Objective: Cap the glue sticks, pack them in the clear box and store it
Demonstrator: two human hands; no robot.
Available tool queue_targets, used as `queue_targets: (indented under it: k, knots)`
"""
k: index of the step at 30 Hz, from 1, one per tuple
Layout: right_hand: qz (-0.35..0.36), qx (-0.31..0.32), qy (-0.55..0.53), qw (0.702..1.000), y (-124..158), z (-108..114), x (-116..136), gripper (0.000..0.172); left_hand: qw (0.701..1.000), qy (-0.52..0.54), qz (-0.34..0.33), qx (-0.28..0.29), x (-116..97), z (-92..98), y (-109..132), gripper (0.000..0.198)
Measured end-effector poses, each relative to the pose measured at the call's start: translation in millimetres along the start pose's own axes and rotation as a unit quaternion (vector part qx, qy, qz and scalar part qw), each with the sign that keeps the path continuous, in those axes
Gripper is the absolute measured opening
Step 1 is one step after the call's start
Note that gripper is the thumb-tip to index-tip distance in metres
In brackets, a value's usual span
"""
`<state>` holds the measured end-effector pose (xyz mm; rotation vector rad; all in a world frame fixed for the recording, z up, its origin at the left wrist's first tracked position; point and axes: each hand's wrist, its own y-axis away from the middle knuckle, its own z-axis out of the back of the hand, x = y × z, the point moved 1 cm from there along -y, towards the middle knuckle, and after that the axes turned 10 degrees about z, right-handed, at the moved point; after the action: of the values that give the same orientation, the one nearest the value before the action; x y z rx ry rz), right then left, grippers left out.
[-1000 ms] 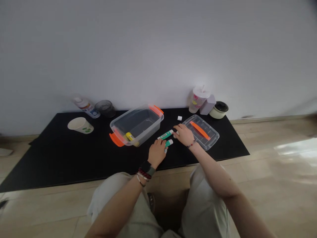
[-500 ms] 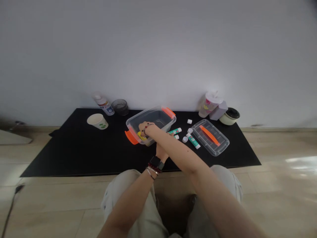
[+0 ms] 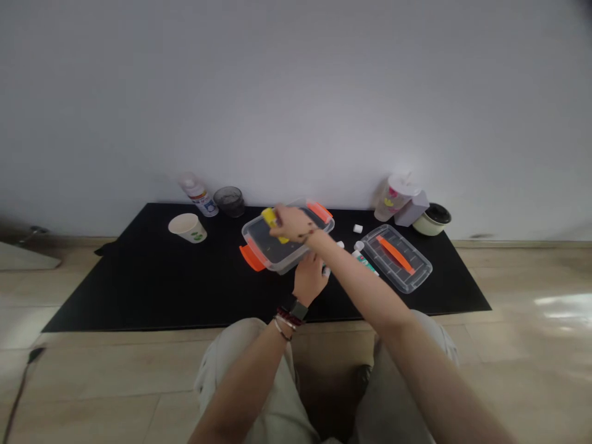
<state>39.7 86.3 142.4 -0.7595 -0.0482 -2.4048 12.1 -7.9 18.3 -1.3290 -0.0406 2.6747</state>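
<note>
Above the clear plastic box [image 3: 282, 266] with orange latches, my right hand [image 3: 293, 223] is closed around a yellow object [image 3: 269, 216]; my fingers hide its middle. My left hand [image 3: 309, 279] is by the box's front right corner, under my right forearm. A green-and-white glue stick [image 3: 326, 271] shows at its fingers, which look closed on it, though the forearm covers part. Farther right lie another glue stick [image 3: 365, 263] and a small round white cap [image 3: 359, 245].
To the right lies a clear lid [image 3: 403, 279] with an orange handle. Behind it stand a lidded tumbler [image 3: 392, 198], a pale box [image 3: 411, 208] and a black-lidded pot [image 3: 430, 223]. On the left are a paper cup [image 3: 187, 228], a spray can [image 3: 200, 196] and a dark glass bowl [image 3: 230, 202].
My right hand has risen out of the plastic box with the yellow object. My left hand has shifted slightly right, and the glue stick by its fingers has moved toward me.
</note>
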Motion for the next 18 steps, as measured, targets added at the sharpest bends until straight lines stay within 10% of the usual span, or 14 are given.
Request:
queue_targets:
  k: [5, 10, 18]
  knots:
    - [-0.021, -0.17, -0.236, 0.957, 96.2, 51.4, -47.3, 0.05, 0.968, 0.216, 0.078, 0.101, -6.3, -1.6, 1.6, 0.036]
    - [-0.128, -0.14, -0.345, 0.919, 164.8, 12.0, -79.0, 0.03, 0.876, 0.398, 0.167, 0.217, -14.0, -3.2, 12.1, 0.054]
    - [-0.123, -0.139, -0.169, 0.968, 178.8, -24.7, -85.0, 0.024, 0.882, 0.308, 0.192, 0.3, -11.2, -19.2, 24.1, 0.051]
